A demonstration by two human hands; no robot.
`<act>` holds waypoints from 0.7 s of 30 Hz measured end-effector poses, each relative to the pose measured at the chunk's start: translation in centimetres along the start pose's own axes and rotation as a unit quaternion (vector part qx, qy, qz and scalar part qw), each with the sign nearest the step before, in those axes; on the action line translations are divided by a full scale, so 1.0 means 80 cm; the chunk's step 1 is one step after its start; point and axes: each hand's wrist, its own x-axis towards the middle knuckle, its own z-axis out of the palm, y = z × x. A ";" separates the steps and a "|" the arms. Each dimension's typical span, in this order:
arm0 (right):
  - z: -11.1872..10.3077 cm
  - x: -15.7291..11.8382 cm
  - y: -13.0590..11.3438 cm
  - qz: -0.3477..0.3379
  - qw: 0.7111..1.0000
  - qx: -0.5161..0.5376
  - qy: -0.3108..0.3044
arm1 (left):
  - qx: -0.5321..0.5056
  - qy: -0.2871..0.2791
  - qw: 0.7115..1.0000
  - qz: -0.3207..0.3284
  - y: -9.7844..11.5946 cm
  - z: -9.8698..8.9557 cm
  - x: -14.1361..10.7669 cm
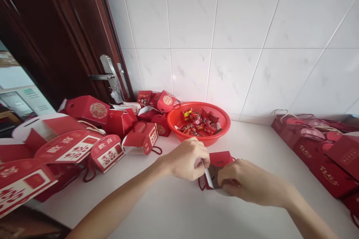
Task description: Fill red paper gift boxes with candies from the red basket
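Between my hands a small red gift box [221, 158] stands on the white tabletop, with its top flaps raised and a dark red cord at its left side. My left hand [189, 160] pinches the pale edge of a flap on the left of the box. On the right, my right hand [238, 177] has its fingers curled in at the box's near right edge; the fingertips are partly hidden. Just behind the box sits a red plastic basket [226, 129] holding wrapped candies [198, 121].
Several red gift boxes [109, 153] with cord handles are heaped on the left. A row of red boxes [316, 160] lines the right side. White tabletop [168, 209] lies in front, a tiled wall [190, 18] behind. A brown door [67, 26] with a metal handle stands at left.
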 end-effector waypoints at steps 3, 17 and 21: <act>0.007 0.008 0.003 0.051 0.997 -0.049 0.013 | 0.002 -0.076 0.997 -0.009 0.003 -0.019 0.010; 0.014 0.011 0.013 0.133 0.968 -0.186 0.101 | 0.037 -0.149 0.972 -0.177 0.009 -0.022 0.010; 0.008 0.009 0.016 0.171 0.973 -0.126 0.085 | 0.046 -0.176 0.966 -0.186 0.000 -0.026 0.012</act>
